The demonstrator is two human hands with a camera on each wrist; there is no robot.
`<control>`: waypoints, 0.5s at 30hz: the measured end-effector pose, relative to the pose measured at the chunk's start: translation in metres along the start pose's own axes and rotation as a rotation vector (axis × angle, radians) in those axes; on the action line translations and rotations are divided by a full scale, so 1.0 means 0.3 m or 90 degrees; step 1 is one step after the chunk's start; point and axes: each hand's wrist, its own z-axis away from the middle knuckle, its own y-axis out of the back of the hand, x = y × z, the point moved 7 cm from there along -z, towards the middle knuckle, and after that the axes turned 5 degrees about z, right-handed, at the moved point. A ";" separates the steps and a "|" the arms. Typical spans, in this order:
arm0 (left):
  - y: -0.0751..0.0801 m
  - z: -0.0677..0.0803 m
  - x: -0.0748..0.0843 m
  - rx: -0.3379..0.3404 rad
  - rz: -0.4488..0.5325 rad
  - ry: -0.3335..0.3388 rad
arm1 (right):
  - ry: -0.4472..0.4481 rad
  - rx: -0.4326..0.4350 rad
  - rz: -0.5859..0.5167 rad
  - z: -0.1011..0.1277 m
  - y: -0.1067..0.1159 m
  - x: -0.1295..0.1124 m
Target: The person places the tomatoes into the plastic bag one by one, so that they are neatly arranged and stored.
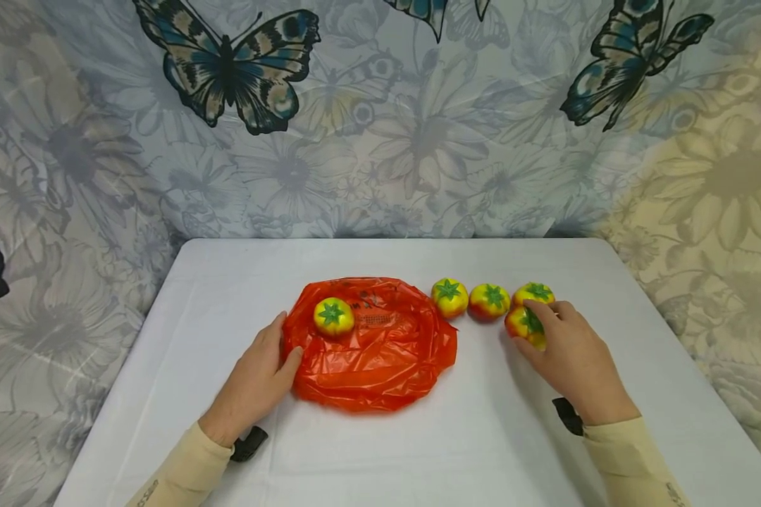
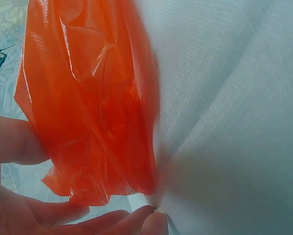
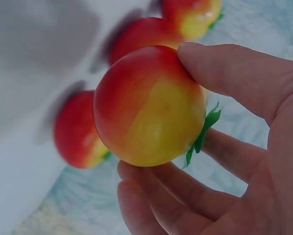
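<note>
Five toy tomatoes lie on the white table [image 1: 184, 331] in front of you, and your right hand [image 1: 573, 362] has its fingers [image 3: 234, 73] and thumb curled round one of them, the held tomato [image 1: 525, 325], at the right end of the group. From the right wrist view you can see that tomato, red on one side and yellow on the other with a green leaf top, pinched between thumb and fingertips, with other tomatoes blurred behind it. Just behind your grip sits the far right tomato [image 1: 534, 293], and to its left stand the middle tomato [image 1: 489, 301] and the left tomato [image 1: 449, 297] in a short row, close together and possibly touching, though the head view does not make that plain. Your left hand [image 1: 256, 380] rests with straight, relaxed fingers against the left edge of the crumpled orange plastic bag [image 1: 380, 352], which lies flat at the middle of the table; the left wrist view shows the bag's film close to your palm, but it is too blurred to tell how firmly you press it. On top of the bag, near its left rear part, sits the fifth tomato [image 1: 333, 316], green top upward, just beyond your left fingertips.
</note>
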 end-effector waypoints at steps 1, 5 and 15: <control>0.000 0.000 0.001 -0.001 0.002 0.000 | 0.007 0.009 -0.002 -0.002 0.013 -0.010; 0.000 0.000 0.003 -0.001 0.002 -0.002 | 0.032 0.025 -0.006 -0.020 0.058 -0.064; -0.001 0.000 0.002 0.002 0.000 0.007 | 0.099 0.003 -0.026 -0.102 0.083 -0.262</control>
